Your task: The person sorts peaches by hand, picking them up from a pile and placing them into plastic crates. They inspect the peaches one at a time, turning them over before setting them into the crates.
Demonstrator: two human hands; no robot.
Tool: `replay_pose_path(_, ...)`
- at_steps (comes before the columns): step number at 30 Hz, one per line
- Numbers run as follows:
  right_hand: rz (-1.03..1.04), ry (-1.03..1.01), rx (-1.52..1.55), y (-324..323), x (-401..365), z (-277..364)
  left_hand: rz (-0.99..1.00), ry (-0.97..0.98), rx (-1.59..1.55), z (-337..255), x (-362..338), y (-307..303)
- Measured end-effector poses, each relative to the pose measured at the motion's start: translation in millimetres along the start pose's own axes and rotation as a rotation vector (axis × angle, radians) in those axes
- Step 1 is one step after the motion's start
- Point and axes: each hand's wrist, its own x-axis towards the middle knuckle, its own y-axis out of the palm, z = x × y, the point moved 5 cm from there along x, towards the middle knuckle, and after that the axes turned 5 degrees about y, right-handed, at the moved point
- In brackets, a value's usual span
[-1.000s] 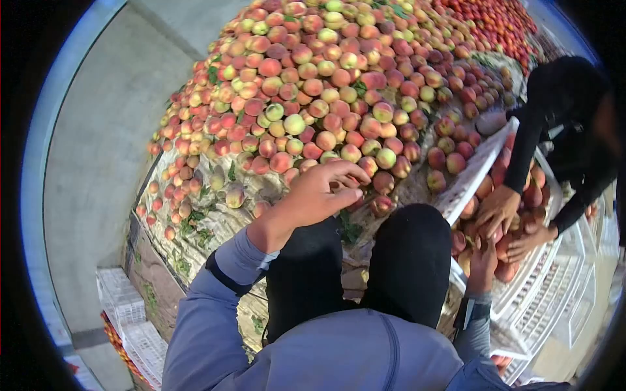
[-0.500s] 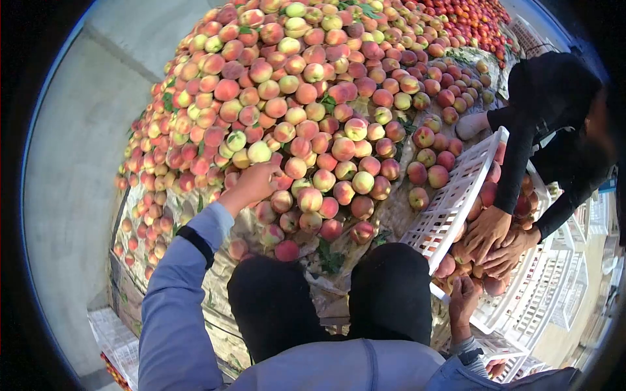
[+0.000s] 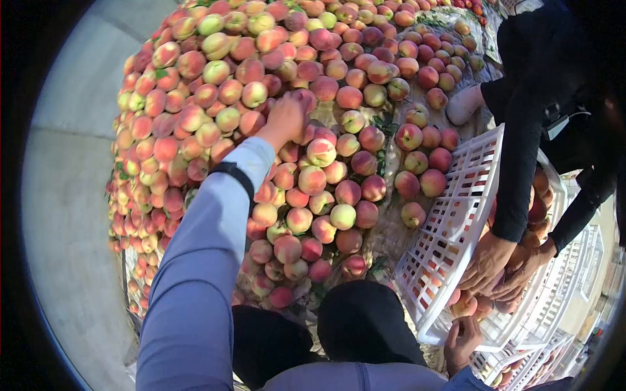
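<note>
Peaches by the heap: a person's left hand (image 3: 285, 118) reaches deep across a pile of peaches (image 3: 313, 176), fingers curled over 1 fruit near its middle. Whether the grip has closed cannot be told. The right hand (image 3: 462, 339) sits low by the rim of a white plastic crate (image 3: 456, 221), fingers bent, anything held hidden. A co-worker's hands (image 3: 488, 260), 2 in view, settle fruit inside that crate. The fruit looks soft, light and quick to bruise, best cupped whole in 1 palm rather than pinched. The pile holds well over 100 peaches; 1 crate is being filled, and more crates stand beside it.
</note>
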Motion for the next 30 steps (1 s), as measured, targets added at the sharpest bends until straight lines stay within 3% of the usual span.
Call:
replay_pose_path(2, 0.045, 0.039, -0.014, 4.0, -0.1, -7.3, 0.071, -0.120, 0.084, 13.6, 40.0, 31.6)
replay_pose_path(3, 0.049, 0.019, -0.019, 4.6, 2.7, -8.9, 0.015, -0.166, 0.069, 22.2, 47.9, 55.2)
replay_pose_path(6, 0.065, -0.012, -0.043, 3.3, 5.8, -2.4, 0.004, -0.185, 0.316, 17.7, 55.1, 71.7)
replay_pose_path(9, 0.100, 0.010, -0.019, 5.4, 9.0, -1.5, 0.140, -0.309, 0.467, 14.5, 72.4, 83.8)
replay_pose_path(13, 0.126, 0.075, -0.031, 4.2, 7.8, -1.9, 0.159, -0.322, 0.351, 22.3, 81.7, 92.7)
replay_pose_path(16, 0.100, 0.040, -0.037, 2.0, 7.7, -1.6, 0.311, -0.205, -0.046, 12.8, 66.0, 57.4)
replay_pose_path(19, 0.066, 0.014, -0.016, 4.8, 5.8, -4.1, 0.158, -0.116, -1.119, -18.0, 33.6, 31.1)
replay_pose_path(20, 0.061, 0.009, -0.013, 4.2, 5.9, -3.3, 0.166, -0.247, -1.689, -48.5, 15.2, 5.0)
replay_pose_path(22, 0.051, -0.011, 0.001, 3.4, 4.3, -4.0, 0.168, -0.378, -2.302, -101.7, -27.3, -46.9)
replay_pose_path(27, 0.008, -0.044, -0.008, 0.2, -2.6, -8.4, 0.319, -0.383, -2.458, -159.7, -97.4, -109.6)
replay_pose_path(30, -0.048, -0.055, 0.182, -4.7, -8.5, -13.5, 0.492, -0.445, -2.484, -181.5, -133.8, -129.1)
